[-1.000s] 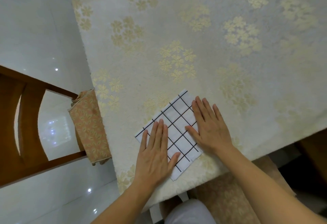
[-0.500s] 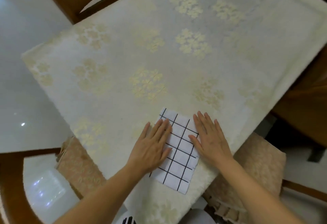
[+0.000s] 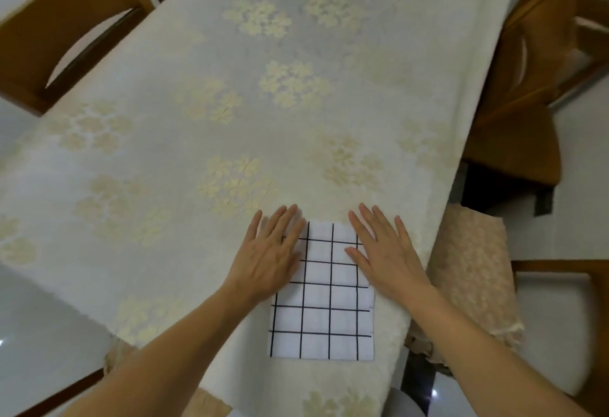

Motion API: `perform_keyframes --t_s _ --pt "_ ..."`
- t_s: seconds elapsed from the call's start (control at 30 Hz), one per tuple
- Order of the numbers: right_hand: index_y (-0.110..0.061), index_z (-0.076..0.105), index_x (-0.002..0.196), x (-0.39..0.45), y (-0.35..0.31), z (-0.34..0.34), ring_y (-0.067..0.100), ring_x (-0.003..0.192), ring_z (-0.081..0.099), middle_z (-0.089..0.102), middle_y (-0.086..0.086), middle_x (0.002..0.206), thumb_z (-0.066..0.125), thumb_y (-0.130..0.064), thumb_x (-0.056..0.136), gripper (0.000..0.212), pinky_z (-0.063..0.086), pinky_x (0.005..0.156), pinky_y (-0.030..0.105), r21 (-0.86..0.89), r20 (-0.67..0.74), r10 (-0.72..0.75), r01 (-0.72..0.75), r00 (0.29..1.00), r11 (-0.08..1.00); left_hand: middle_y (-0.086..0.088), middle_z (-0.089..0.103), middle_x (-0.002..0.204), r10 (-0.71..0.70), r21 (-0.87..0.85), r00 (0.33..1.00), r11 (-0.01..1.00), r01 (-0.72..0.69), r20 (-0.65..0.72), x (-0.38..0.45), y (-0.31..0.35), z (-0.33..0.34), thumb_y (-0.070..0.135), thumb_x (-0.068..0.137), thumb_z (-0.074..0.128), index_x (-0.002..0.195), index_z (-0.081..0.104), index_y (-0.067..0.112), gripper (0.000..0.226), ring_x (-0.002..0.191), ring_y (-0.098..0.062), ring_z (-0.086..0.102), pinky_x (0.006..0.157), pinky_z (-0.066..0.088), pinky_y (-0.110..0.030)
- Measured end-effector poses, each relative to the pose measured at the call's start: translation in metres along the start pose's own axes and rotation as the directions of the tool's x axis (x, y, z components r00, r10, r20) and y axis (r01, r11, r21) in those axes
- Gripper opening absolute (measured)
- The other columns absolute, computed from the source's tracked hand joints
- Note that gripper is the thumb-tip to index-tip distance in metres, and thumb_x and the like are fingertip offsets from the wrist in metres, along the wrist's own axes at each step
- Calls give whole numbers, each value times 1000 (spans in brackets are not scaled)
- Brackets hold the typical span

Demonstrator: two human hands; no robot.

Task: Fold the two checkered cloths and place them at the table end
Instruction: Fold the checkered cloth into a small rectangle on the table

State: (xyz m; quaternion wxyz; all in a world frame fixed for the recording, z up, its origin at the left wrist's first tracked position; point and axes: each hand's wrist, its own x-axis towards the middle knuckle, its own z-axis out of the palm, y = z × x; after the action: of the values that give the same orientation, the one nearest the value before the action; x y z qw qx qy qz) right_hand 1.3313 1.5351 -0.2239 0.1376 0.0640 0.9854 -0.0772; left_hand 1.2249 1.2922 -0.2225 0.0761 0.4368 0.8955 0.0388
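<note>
a long table with a cream flowered cover fills most of the view, and wooden chairs stand around it. at the near end of the table lies a folded checkered cloth, white with black lines, flat on the cover. the left hand lies flat on the cloth's far left edge, fingers straight and close together. the right hand lies flat on its far right edge, fingers spread. the cloth's middle shows between both hands.

Left hand and right hand lie flat, palms down, fingers straight.
</note>
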Motion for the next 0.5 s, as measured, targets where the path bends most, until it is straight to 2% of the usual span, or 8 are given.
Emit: perform_keyframes --t_s 0.03,0.1,0.17,0.3,0.5 --pt "-26 12 159 2 1 -2 20 154 9 9 0 166 12 -58 100 67 1 123 45 9 -36 12 -12 999 1000 -14 35 157 29 9 1000 1000 -28 -8 9 -7 -4 36 96 47 149 36 11 60 144 -32 36 114 32 -58" --pt "-18 43 149 6 4 -4 28 142 39 40 10 155 36 -47 102 55 20 121 48 25 -127 16 -13 992 1000 -15 46 149 60 28 998 998 -59 -18 25 -21 -10 30 90 59 142 44 9 58 136 -33 47 111 37 -57" --pt "-15 61 129 11 6 -4 32 129 52 53 15 142 62 -32 96 37 32 114 49 38 -200 1 7 980 999 -15 50 146 84 59 996 995 -83 -18 35 -31 -13 32 91 58 139 47 7 55 133 -33 50 110 38 -55" --pt "-16 62 109 25 2 -5 31 125 52 54 14 137 70 -26 90 22 35 112 50 50 -235 -47 61 971 997 -16 49 145 182 100 983 979 -179 -25 46 -38 -11 37 97 47 131 51 7 46 132 -34 49 111 39 -54" --pt "-19 58 110 34 -8 -1 26 135 43 48 10 144 65 -30 93 22 26 118 49 104 -202 -56 78 978 992 -22 48 144 231 61 970 972 -227 -72 53 -24 -4 39 101 32 120 51 8 41 131 -37 49 107 43 -54"
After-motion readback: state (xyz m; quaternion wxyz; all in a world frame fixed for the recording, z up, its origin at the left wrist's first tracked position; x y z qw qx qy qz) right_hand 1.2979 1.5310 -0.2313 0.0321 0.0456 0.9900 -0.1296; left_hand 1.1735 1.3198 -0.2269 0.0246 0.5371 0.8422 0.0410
